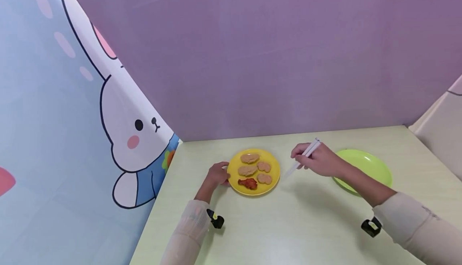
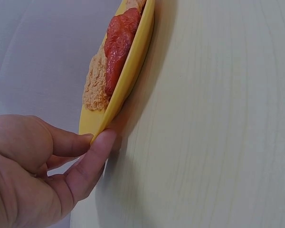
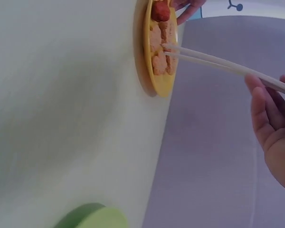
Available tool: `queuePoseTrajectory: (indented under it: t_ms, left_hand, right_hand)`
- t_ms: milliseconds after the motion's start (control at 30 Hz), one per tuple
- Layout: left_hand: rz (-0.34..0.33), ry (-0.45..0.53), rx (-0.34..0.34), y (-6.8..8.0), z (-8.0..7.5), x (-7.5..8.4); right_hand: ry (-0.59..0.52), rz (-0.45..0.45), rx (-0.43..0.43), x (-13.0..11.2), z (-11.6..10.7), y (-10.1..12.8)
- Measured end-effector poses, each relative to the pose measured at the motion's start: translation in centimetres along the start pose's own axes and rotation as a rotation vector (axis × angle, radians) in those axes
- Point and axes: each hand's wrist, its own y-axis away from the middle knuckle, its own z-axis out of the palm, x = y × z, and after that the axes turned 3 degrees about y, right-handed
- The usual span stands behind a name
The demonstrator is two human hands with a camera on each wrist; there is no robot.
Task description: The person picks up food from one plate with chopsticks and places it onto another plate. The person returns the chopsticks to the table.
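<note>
A yellow plate (image 1: pixel 234 158) holds several tan breaded pieces (image 1: pixel 249 158) and one red drumstick (image 1: pixel 248 183). At its left rim my left hand (image 1: pixel 218 174) pinches the edge between thumb and fingers, as the left wrist view shows closely. My right hand (image 1: pixel 315 160) grips a pair of white chopsticks (image 1: pixel 311 148) above the table, to the right of the yellow plate. Their tips point down and left toward that plate; in the head view they look apart from the food. Nothing is held between the tips in the right wrist view.
A light green plate (image 1: pixel 368 164) stands at the right, partly behind my right forearm. The pale wooden table (image 1: pixel 274 233) meets a purple backdrop (image 1: pixel 274 56) at the back. A rabbit-print panel (image 1: pixel 119 144) rises along the left side.
</note>
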Motion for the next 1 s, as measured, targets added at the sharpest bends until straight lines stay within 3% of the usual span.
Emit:
queuePoseTrajectory:
  t_ms: [167,500,1000]
  left_hand:
    - [-0.01,0.014,-0.003,0.0,0.1,0.0]
    - [-0.01,0.001,0.009,0.1,0.0,0.1]
    - [-0.016,0.013,0.011,0.1,0.1,0.2]
  right_hand:
    - [-0.095,0.051,0.095,0.7,1.1,-0.2]
    - [-0.04,0.062,0.184,1.8,2.5,-0.4]
    - [-0.266,0.05,0.279,3.6,5.0,-0.1]
